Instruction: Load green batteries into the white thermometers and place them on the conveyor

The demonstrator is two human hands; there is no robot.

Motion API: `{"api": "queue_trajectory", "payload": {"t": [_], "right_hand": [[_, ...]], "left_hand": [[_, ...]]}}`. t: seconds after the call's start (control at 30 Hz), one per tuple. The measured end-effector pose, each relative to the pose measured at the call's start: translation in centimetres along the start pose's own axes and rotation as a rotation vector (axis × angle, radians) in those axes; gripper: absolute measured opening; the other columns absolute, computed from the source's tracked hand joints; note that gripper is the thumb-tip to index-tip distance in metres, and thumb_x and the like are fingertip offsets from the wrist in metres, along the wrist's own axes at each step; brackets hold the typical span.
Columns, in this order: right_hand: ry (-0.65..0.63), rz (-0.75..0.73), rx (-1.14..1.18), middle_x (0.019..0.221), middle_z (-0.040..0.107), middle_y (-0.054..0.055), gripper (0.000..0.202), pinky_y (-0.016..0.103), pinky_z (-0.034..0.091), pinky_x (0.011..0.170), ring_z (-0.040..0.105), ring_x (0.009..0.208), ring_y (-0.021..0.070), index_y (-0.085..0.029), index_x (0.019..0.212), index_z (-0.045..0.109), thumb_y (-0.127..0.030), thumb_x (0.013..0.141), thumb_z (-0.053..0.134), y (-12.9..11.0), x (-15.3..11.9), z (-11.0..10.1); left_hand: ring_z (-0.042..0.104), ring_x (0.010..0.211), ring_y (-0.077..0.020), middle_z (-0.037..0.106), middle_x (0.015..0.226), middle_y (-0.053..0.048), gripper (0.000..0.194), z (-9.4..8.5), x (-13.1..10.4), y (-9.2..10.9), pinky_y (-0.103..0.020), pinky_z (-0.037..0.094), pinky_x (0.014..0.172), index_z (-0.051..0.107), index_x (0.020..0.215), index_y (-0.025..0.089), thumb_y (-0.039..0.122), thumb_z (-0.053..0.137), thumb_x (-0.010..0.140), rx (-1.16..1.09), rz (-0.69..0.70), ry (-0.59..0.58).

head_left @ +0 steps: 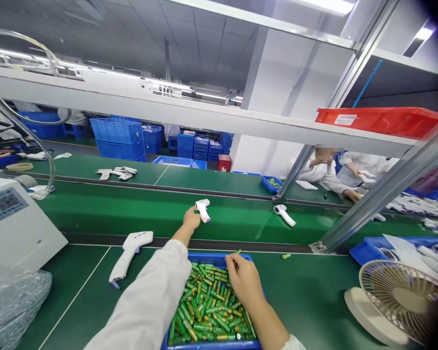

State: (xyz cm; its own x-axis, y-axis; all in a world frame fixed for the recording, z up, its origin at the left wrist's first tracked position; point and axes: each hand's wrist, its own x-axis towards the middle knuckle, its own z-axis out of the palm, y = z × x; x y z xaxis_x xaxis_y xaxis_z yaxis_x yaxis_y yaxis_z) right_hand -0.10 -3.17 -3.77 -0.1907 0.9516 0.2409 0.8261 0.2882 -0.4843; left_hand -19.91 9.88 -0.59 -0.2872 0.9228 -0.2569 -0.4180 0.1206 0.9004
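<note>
Stretched out over the green belt, my left hand (192, 219) grips a white handheld infrared thermometer (203, 212), its fingers partly hidden behind it. My right hand (245, 281) is above the far right part of a blue tray (213, 345) full of green and gold batteries (208, 311). Its fingers are curled together, and what they hold is hidden. A small green tip (240, 251) shows just beyond the knuckles; whether it is in the hand I cannot tell. A larger white thermometer (131, 253) lies left of my left forearm.
Another thermometer (284, 215) lies further right on the belt. A loose battery (286, 256) is right of the tray. A fan (397, 296) and a blue bin (372, 250) stand at right, a white machine (18, 218) at left. A metal post (379, 194) rises at right; co-workers sit beyond.
</note>
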Motion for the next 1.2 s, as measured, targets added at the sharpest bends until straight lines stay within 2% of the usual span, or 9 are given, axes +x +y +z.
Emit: {"api": "queue_trajectory", "payload": {"t": [0.1,0.23,0.33,0.47,0.6,0.8,0.93,1.03,1.2], "right_hand": [[-0.107,-0.001,-0.087,0.067,0.067,0.002,0.034,0.027,0.032,0.056,0.063,0.064,0.0178,-0.021,0.08,0.063,-0.029,0.097,0.034,-0.2,-0.3,0.0],[-0.224,-0.04,-0.111,0.077,0.071,0.004,0.021,0.027,0.033,0.06,0.065,0.072,0.0201,-0.021,0.08,0.065,-0.016,0.087,0.046,-0.3,-0.7,0.5],[-0.282,-0.083,-0.1,0.083,0.071,0.004,0.017,0.027,0.034,0.063,0.065,0.075,0.0206,-0.021,0.083,0.066,-0.013,0.079,0.052,-0.4,-0.9,0.6],[-0.326,-0.147,-0.051,0.087,0.07,0.002,0.013,0.027,0.036,0.065,0.064,0.077,0.019,-0.022,0.09,0.065,-0.021,0.083,0.054,-0.9,-1.0,0.2],[-0.364,-0.224,0.016,0.087,0.068,0.0,0.012,0.025,0.04,0.07,0.064,0.079,0.017,-0.023,0.094,0.065,-0.029,0.087,0.057,-1.6,-1.2,-0.2],[-0.366,-0.45,0.142,0.107,0.065,0.001,0.028,0.027,0.043,0.086,0.06,0.099,0.0177,-0.026,0.118,0.059,-0.022,0.091,0.055,-2.5,-1.6,-0.2],[-0.389,-0.536,0.081,0.104,0.065,0.003,0.018,0.029,0.045,0.086,0.059,0.098,0.02,-0.023,0.107,0.063,-0.023,0.092,0.054,-2.9,-1.9,0.2],[-0.377,-0.549,0.068,0.102,0.065,0.005,0.015,0.03,0.046,0.083,0.059,0.097,0.0215,-0.021,0.104,0.062,-0.02,0.09,0.055,-2.7,-2.1,0.8],[-0.113,-0.283,0.083,0.08,0.065,0.005,0.012,0.03,0.043,0.066,0.062,0.075,0.0224,-0.02,0.091,0.059,-0.023,0.092,0.047,-1.4,-1.5,1.4]], "left_hand": [[0.054,0.112,-0.0269,0.062,0.112,-0.012,0.021,-4.9,-0.6,2.4,-0.035,0.043,0.091,0.063,0.092,0.016,0.019,0.07,0.072,0.293,0.114,0.128],[0.031,0.133,-0.038,0.051,0.133,-0.015,0.038,-15.1,-3.2,4.4,-0.042,0.032,0.102,0.062,0.101,0.017,0.025,0.07,0.064,0.625,0.215,0.301],[0.051,0.114,-0.0427,0.058,0.123,-0.018,0.066,-21.8,-5.7,4.0,-0.047,0.04,0.088,0.057,0.116,0.015,0.057,0.065,0.066,1.259,0.14,0.358],[0.064,0.087,-0.038,0.068,0.098,-0.013,0.065,-24.6,-7.4,2.4,-0.039,0.044,0.069,0.063,0.102,0.018,0.07,0.059,0.064,1.447,-0.105,0.213],[0.065,0.07,-0.0309,0.066,0.074,-0.008,0.042,-20.5,-7.8,1.8,-0.033,0.043,0.058,0.06,0.081,0.018,0.055,0.067,0.064,1.179,-0.077,0.168],[0.053,0.046,-0.0125,0.058,0.065,0.0,0.036,-5.7,-9.6,3.0,-0.02,0.032,0.037,0.054,0.093,0.017,0.039,0.071,0.07,-0.016,0.069,-0.093],[0.043,0.037,-0.0073,0.054,0.062,0.003,0.024,2.5,-9.4,2.2,-0.018,0.027,0.035,0.052,0.09,0.017,0.038,0.06,0.081,-0.466,-0.012,-0.208],[0.044,0.037,-0.0075,0.053,0.061,0.002,0.021,4.9,-8.4,-0.2,-0.018,0.025,0.035,0.051,0.089,0.016,0.037,0.054,0.084,-0.5,-0.06,-0.143],[0.045,0.039,-0.0081,0.054,0.058,0.003,0.029,3.9,-6.5,-3.1,-0.018,0.026,0.038,0.048,0.096,0.018,0.043,0.054,0.083,-0.406,0.019,-0.026]]}}
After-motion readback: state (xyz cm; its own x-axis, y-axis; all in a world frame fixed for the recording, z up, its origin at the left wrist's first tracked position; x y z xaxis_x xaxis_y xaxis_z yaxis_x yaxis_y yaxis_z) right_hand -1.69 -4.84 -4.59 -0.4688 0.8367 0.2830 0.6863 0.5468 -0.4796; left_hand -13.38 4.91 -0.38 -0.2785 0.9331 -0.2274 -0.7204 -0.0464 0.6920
